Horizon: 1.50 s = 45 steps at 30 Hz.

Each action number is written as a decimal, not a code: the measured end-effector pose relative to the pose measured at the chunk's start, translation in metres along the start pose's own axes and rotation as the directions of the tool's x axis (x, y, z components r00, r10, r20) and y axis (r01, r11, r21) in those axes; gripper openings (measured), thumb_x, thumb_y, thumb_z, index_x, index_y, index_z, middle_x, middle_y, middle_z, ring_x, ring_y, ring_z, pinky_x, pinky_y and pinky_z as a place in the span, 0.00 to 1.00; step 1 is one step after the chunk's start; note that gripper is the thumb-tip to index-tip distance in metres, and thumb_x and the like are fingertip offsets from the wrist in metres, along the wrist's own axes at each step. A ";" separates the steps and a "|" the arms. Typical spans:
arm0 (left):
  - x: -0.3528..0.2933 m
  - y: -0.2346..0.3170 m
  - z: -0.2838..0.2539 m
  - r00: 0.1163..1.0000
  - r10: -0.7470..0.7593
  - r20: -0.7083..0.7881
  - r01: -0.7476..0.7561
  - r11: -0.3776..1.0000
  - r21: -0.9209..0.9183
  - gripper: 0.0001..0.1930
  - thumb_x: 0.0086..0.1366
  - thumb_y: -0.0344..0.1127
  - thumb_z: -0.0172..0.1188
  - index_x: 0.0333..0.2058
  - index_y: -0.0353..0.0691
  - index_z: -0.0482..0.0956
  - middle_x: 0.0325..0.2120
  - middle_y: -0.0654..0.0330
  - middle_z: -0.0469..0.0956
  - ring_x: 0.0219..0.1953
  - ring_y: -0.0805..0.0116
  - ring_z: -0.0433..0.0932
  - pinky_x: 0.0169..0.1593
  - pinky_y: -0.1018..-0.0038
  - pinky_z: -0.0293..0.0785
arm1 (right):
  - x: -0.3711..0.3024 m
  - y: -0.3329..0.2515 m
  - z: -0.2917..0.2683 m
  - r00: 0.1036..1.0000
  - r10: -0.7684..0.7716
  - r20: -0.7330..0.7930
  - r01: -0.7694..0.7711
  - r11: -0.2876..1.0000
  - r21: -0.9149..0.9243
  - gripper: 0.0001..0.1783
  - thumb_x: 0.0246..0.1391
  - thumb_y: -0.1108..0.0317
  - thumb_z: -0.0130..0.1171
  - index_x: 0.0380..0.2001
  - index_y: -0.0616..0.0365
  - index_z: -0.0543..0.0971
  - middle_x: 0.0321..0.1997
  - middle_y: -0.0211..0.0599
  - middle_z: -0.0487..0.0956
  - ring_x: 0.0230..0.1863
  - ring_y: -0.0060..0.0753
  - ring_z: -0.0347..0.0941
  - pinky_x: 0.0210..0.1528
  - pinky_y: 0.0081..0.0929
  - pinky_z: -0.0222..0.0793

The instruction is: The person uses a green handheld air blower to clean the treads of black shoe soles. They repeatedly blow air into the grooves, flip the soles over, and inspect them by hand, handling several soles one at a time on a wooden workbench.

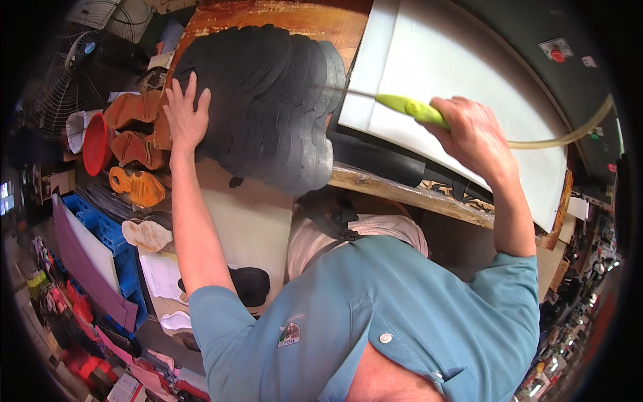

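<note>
white board [469, 74]: a large pale sheet was laid on the right of the bench, bare where the tool passed over it.
wooden bench [395, 191]: its worn front edge was seen below the stack and the board.
stack of black soles [268, 100]: many flat, dark, sole-shaped cut-outs were fanned in overlapping layers at the bench's upper left, just beside the board.
orange soles [134, 147]: 3 or so were left to the left of the stack, near a red bowl [94, 144].
left hand [184, 114]: it was pressed flat on the stack's left edge, fingers spread apart.
right hand [472, 130]: its fingers were clamped around the green-handled tool [412, 108], whose thin tip was aimed at the stack and trailed by a hose.
advice: it was judged that the stack should be kept pinned and the tip kept low and steady.
</note>
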<state>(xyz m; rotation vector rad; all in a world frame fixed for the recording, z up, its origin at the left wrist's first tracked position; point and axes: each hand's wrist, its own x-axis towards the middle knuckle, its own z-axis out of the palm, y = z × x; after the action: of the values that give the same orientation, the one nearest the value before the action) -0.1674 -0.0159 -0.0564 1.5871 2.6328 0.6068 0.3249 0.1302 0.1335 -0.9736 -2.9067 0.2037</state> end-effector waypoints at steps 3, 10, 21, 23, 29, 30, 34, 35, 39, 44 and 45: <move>-0.001 0.005 -0.001 0.999 -0.028 0.022 0.028 0.999 0.022 0.33 0.80 0.62 0.45 0.77 0.59 0.64 0.80 0.41 0.51 0.82 0.37 0.43 0.80 0.40 0.38 | 0.029 0.011 0.007 0.993 0.095 0.071 -0.086 0.988 -0.125 0.15 0.67 0.57 0.65 0.37 0.58 0.80 0.27 0.49 0.81 0.30 0.57 0.79 0.36 0.51 0.73; 0.000 -0.002 -0.013 0.994 -0.083 0.073 0.100 0.957 -0.271 0.32 0.84 0.58 0.30 0.78 0.56 0.62 0.81 0.45 0.49 0.83 0.44 0.40 0.81 0.43 0.30 | 0.072 -0.032 0.032 0.994 -0.106 0.024 0.104 0.991 0.087 0.16 0.66 0.56 0.66 0.36 0.58 0.81 0.28 0.50 0.83 0.31 0.58 0.81 0.36 0.52 0.76; -0.001 -0.007 0.002 0.997 -0.073 0.016 0.074 0.990 -0.119 0.34 0.85 0.58 0.30 0.77 0.45 0.62 0.81 0.49 0.51 0.83 0.47 0.41 0.82 0.47 0.33 | 0.147 -0.005 0.005 0.998 -0.002 0.070 0.011 0.993 -0.121 0.18 0.68 0.52 0.64 0.38 0.57 0.85 0.26 0.46 0.83 0.32 0.53 0.82 0.37 0.50 0.77; -0.001 -0.008 0.003 0.997 -0.077 0.025 0.079 0.990 -0.117 0.34 0.84 0.59 0.29 0.78 0.46 0.61 0.81 0.50 0.50 0.83 0.48 0.40 0.82 0.47 0.32 | 0.114 0.011 -0.024 0.987 0.041 0.155 -0.012 0.982 -0.187 0.17 0.67 0.54 0.66 0.35 0.58 0.84 0.26 0.48 0.81 0.31 0.55 0.80 0.36 0.51 0.74; -0.003 -0.006 0.002 0.996 -0.083 0.022 0.086 0.987 -0.135 0.36 0.84 0.61 0.29 0.78 0.46 0.59 0.81 0.50 0.49 0.84 0.49 0.39 0.82 0.48 0.31 | 0.042 0.021 -0.069 0.968 0.032 0.251 0.039 0.962 -0.271 0.13 0.61 0.60 0.71 0.32 0.59 0.82 0.22 0.49 0.78 0.28 0.59 0.77 0.34 0.51 0.70; -0.003 -0.005 0.001 0.996 -0.083 0.022 0.085 0.987 -0.139 0.36 0.84 0.61 0.29 0.78 0.46 0.59 0.81 0.50 0.49 0.84 0.49 0.39 0.82 0.48 0.31 | 0.035 0.019 -0.071 0.964 0.035 0.264 0.044 0.957 -0.286 0.13 0.61 0.60 0.71 0.32 0.58 0.82 0.23 0.48 0.79 0.29 0.58 0.78 0.34 0.51 0.71; -0.002 -0.003 -0.001 0.994 -0.104 0.030 0.108 0.977 -0.183 0.35 0.84 0.60 0.29 0.79 0.46 0.59 0.82 0.48 0.47 0.84 0.49 0.39 0.82 0.47 0.31 | 0.019 0.013 -0.074 0.936 0.043 0.349 0.039 0.974 -0.224 0.13 0.59 0.60 0.72 0.35 0.59 0.83 0.28 0.49 0.81 0.33 0.57 0.79 0.37 0.50 0.73; -0.002 -0.002 -0.002 0.993 -0.119 0.013 0.119 0.969 -0.214 0.36 0.84 0.61 0.29 0.78 0.46 0.59 0.82 0.48 0.47 0.84 0.49 0.39 0.82 0.49 0.32 | 0.018 0.011 -0.073 0.938 0.036 0.346 0.039 0.978 -0.205 0.13 0.59 0.60 0.72 0.36 0.59 0.84 0.28 0.49 0.81 0.33 0.57 0.80 0.37 0.50 0.73; 0.000 -0.003 -0.004 0.975 -0.215 -0.052 0.181 0.910 -0.373 0.37 0.84 0.62 0.28 0.78 0.46 0.60 0.81 0.46 0.47 0.84 0.49 0.39 0.82 0.51 0.32 | 0.035 0.002 -0.052 0.939 -0.061 0.338 0.069 0.998 -0.011 0.12 0.58 0.62 0.73 0.37 0.60 0.84 0.30 0.49 0.82 0.34 0.57 0.80 0.38 0.50 0.75; -0.001 -0.006 -0.010 0.979 -0.205 -0.018 0.175 0.875 -0.452 0.38 0.83 0.63 0.26 0.78 0.45 0.60 0.81 0.45 0.48 0.84 0.49 0.40 0.82 0.52 0.31 | 0.057 -0.028 -0.004 0.913 -0.302 0.275 0.263 0.950 0.170 0.12 0.55 0.66 0.74 0.36 0.60 0.83 0.31 0.47 0.82 0.35 0.56 0.81 0.39 0.49 0.76; -0.001 -0.006 -0.010 0.979 -0.202 -0.012 0.175 0.872 -0.457 0.38 0.83 0.63 0.25 0.78 0.45 0.60 0.81 0.45 0.48 0.84 0.49 0.40 0.82 0.52 0.31 | 0.059 -0.032 0.001 0.896 -0.373 0.241 0.330 0.922 0.201 0.11 0.54 0.67 0.74 0.37 0.59 0.83 0.30 0.46 0.82 0.35 0.55 0.81 0.39 0.49 0.77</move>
<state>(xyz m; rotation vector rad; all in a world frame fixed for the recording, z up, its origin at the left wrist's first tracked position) -0.1746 -0.0224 -0.0489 1.1750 2.3919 1.1660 0.2582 0.1404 0.1391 -0.4057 -3.1867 0.5730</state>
